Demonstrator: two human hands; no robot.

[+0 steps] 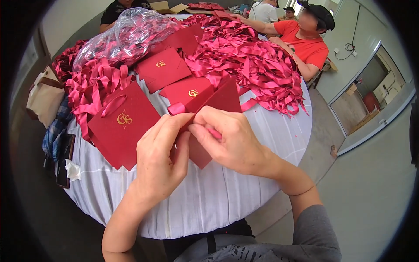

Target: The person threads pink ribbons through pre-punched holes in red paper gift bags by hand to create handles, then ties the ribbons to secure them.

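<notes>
Above the near part of the table I hold a dark red paper gift bag tilted between both hands. My left hand is closed on its edge, thumb and fingers pinched together. My right hand grips the same bag close by, with a piece of pink ribbon showing between its fingers. Just left of my hands lies a finished-looking red gift bag with a gold emblem and a ribbon handle. Two more red gift bags, one farther back and one nearer, lie beyond my hands. My fingertips partly hide the gripped edge.
A big heap of pink ribbons covers the far right of the round table with its white cloth. A clear plastic bag of ribbons stands far left. A crumpled tissue lies at the left edge. A person in red sits at the far right.
</notes>
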